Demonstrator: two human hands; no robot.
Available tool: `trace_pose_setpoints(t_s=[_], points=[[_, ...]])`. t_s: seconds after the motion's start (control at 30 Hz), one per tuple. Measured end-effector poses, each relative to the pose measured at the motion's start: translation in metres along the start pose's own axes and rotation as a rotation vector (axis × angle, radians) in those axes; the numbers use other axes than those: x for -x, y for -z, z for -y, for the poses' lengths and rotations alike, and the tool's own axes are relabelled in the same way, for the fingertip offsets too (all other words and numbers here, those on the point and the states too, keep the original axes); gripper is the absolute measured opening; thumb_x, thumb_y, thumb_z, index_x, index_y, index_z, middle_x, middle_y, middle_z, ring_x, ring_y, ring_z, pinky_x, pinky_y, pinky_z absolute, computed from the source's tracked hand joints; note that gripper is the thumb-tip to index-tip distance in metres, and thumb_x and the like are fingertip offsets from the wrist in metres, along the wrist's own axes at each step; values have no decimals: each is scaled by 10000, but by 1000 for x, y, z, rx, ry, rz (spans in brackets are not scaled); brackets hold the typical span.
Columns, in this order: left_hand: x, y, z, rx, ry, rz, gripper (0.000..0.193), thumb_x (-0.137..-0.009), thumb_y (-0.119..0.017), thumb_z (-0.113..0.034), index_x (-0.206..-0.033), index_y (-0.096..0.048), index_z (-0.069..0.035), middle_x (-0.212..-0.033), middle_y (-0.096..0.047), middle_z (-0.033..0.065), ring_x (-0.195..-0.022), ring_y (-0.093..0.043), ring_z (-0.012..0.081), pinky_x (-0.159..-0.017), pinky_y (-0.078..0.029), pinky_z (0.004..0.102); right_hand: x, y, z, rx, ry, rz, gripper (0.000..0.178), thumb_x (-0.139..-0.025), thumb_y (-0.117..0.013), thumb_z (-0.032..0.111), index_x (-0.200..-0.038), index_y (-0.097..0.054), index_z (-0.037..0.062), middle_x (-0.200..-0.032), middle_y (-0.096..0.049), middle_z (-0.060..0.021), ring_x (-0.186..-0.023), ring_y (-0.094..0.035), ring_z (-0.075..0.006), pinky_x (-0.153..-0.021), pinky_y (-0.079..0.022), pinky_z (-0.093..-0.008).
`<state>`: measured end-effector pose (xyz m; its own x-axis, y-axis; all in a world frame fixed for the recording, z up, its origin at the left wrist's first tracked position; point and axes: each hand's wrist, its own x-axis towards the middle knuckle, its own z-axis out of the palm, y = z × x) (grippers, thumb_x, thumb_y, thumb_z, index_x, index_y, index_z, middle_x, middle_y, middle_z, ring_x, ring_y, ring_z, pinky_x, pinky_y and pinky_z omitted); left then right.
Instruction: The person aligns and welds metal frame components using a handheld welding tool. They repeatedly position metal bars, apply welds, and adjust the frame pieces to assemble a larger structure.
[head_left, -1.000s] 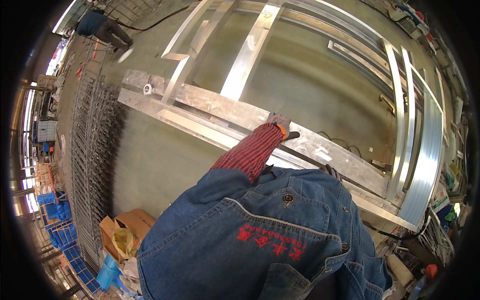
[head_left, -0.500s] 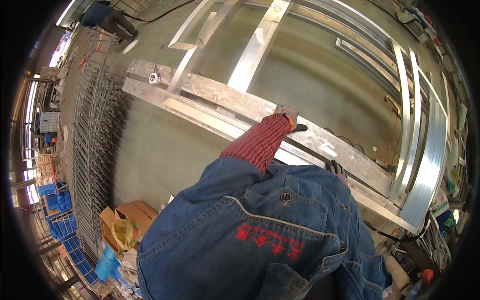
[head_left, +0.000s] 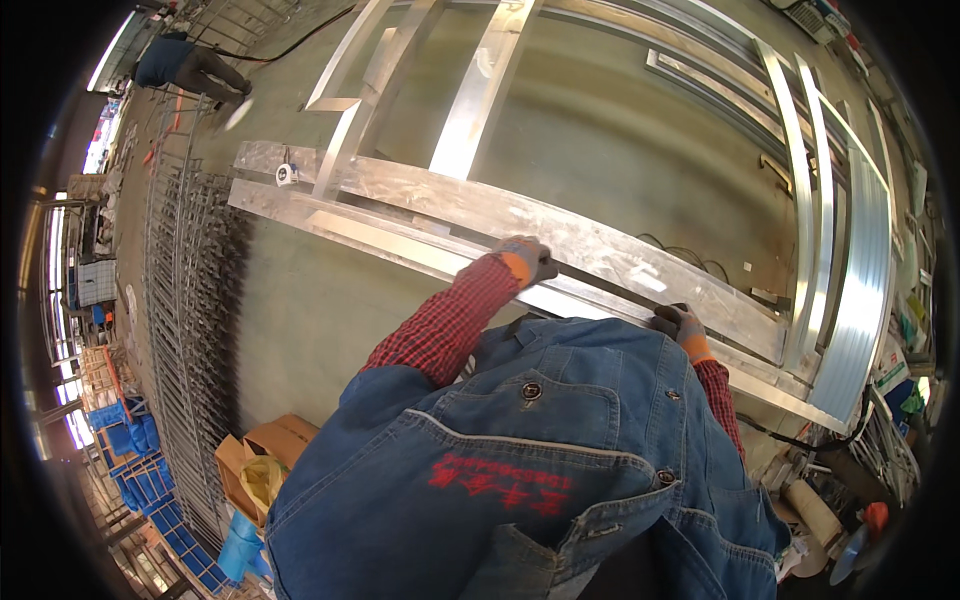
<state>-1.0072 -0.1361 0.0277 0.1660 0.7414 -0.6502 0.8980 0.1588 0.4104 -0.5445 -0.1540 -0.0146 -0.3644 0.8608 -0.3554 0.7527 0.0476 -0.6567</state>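
My left hand (head_left: 525, 260), in a grey and orange glove, has its fingers curled over the upper edge of the near silver metal bar (head_left: 570, 303). Farther right, my right hand (head_left: 684, 328) wears a dark-fingered glove with an orange cuff and is bent over the same bar. My jacket hides the bar's lower side and part of the right forearm. Just beyond the hands runs a wide scuffed metal plank (head_left: 600, 252), parallel to the bar. A white tape measure (head_left: 287, 174) rests at the plank's left end.
Metal crosspieces (head_left: 480, 95) extend away from the plank. Bright profiles (head_left: 855, 290) stand along the right. A long stack of metal racks (head_left: 185, 330) lies to the left, with a cardboard box (head_left: 280, 440) near me. Another person (head_left: 185, 65) bends over at the far left.
My left hand has drawn back from the wide plank to the near bar and curled its fingers. More of my right hand and its sleeve now shows. The whole view has shifted slightly.
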Motion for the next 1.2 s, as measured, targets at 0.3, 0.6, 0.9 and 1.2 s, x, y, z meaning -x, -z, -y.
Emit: trace_pose_setpoints(t_s=[0.3, 0.6, 0.9, 1.2], points=[[5, 15, 9, 103, -13, 123, 422, -949, -831, -517, -1246, -868, -220, -1225, -840, 65, -1177, -772, 275, -1045, -590, 435, -20, 16, 22, 225, -54, 154, 346, -952, -863, 308, -1240, -853, 117, -1262, -785, -195, -1229, -738, -409, -1058, -581, -478], [4, 28, 4, 62, -86, -29, 393, -997, -787, -492, -1264, -862, -214, -1326, -816, 72, -1246, -750, 301, -1102, -568, 445, -25, 0, 0, -180, -108, 14, 315, -1021, -822, 352, -1111, -799, 51, -1038, -828, -171, -963, -780, -293, -911, -598, -430], [-15, 7, 46, 280, -108, -124, 286, -939, -885, -324, -1093, -876, -84, -995, -847, 100, -910, -775, 205, -874, -632, 395, -32, 16, 56, 52, -155, -89, 445, -990, -810, 468, -1146, -838, 52, -1126, -841, -223, -1079, -806, -366, -980, -609, -475], [-23, -10, 35, 348, 4, 17, 234, -936, -914, -273, -1074, -875, -88, -960, -830, 38, -887, -720, 140, -836, -589, 338, -22, 11, 49, 130, -255, -6, 453, -997, -793, 522, -1189, -846, 115, -1187, -851, -140, -1144, -793, -342, -1048, -594, -422]])
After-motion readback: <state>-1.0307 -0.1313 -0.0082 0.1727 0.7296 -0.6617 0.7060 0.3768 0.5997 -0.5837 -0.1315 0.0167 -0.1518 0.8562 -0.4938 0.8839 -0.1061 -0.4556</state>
